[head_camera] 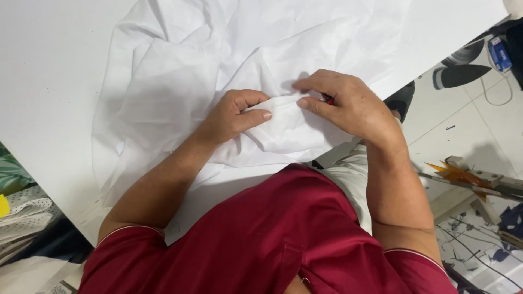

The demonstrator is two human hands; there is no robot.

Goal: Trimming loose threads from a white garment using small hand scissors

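A crumpled white cloth point(180, 71) lies spread over a white table point(49, 65). My left hand point(235, 113) pinches a fold of the cloth between thumb and curled fingers. Close to its right, my right hand point(346, 103) presses on the same fold with fingertips, and a small red object point(328, 99) shows under its fingers. What the red object is cannot be told. The two hands nearly touch at the fold. My red short-sleeved shirt point(272, 239) fills the bottom of the view.
The table edge runs diagonally at right, above a pale tiled floor point(468, 125). A blue and white object with a cord point(499, 53) lies at top right. Orange and wooden scraps point(463, 175) sit at right. Patterned fabric point(22, 212) is piled at lower left.
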